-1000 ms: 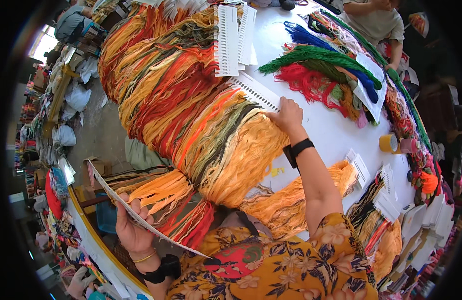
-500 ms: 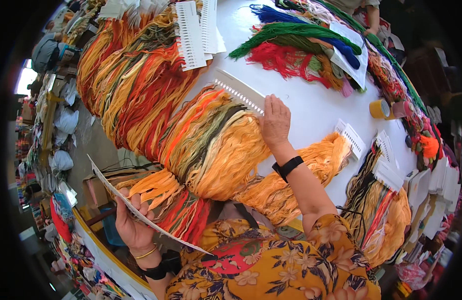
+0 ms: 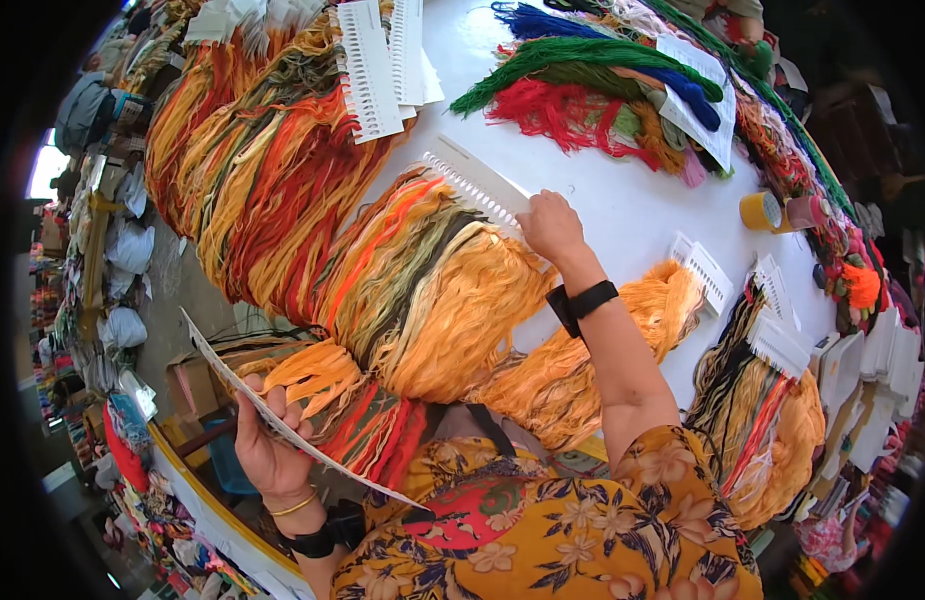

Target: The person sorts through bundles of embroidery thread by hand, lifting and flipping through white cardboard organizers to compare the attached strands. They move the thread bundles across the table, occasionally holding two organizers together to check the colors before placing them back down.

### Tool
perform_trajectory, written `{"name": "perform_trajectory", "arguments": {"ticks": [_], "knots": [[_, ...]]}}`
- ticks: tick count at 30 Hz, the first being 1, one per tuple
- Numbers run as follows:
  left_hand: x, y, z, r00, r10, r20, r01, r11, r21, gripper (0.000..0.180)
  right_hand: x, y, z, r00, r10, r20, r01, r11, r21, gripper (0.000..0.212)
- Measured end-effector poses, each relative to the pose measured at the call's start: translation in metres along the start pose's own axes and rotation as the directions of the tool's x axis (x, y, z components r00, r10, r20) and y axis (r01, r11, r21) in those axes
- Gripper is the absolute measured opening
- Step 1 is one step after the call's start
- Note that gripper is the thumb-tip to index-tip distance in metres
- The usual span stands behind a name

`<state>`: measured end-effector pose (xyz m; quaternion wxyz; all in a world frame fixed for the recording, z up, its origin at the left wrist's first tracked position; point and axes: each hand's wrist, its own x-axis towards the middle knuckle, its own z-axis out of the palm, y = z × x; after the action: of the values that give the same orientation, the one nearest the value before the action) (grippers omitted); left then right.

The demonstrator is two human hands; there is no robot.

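My left hand [image 3: 271,450] grips a thin stiff white card [image 3: 221,364], tilted nearly edge-on at the lower left, with the fingers curled over its upper side. On the table lies a white card with a row of holes [image 3: 475,182]. From those holes hangs a thick bundle of embroidery threads [image 3: 438,300] in yellow, orange, green, black and cream, draping over the table's near edge. At the card's right end sits my right hand [image 3: 553,226], fingers bent and closed against the card and the uppermost threads. Whatever lies between those fingertips is hidden.
More threaded cards [image 3: 371,75] and orange-red threads spread at the far left. Green, blue and red skeins [image 3: 583,80] lie at the back. Yellow threads [image 3: 638,320] are to the right. A yellow roll [image 3: 760,212] stands near the right edge. Another person's arm [image 3: 748,25] shows at the top.
My right hand has turned, and its fingers have gone from stretched out along the card's end to curled closed. My left hand and its card have barely moved.
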<state>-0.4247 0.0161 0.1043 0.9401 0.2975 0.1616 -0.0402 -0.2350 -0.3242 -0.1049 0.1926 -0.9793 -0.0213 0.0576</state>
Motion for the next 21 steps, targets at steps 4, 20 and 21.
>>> {"name": "perform_trajectory", "arguments": {"ticks": [4,20,21], "knots": [[0.0,0.001,-0.004,1.0,0.005,-0.01,-0.005,1.0,0.002,0.029,-0.003,-0.004,-0.005,0.987,0.059,0.149,-0.068,0.996,0.059,0.025],[0.004,-0.007,-0.003,1.0,-0.018,-0.021,0.019,1.0,0.013,0.028,-0.046,-0.072,-0.017,0.899,-0.252,-0.357,0.245,0.967,-0.067,0.02],[0.004,-0.008,-0.002,1.0,-0.011,-0.022,0.011,1.0,0.014,0.028,-0.043,-0.072,-0.016,0.888,-0.279,-0.366,0.266,0.96,-0.086,0.019]]}}
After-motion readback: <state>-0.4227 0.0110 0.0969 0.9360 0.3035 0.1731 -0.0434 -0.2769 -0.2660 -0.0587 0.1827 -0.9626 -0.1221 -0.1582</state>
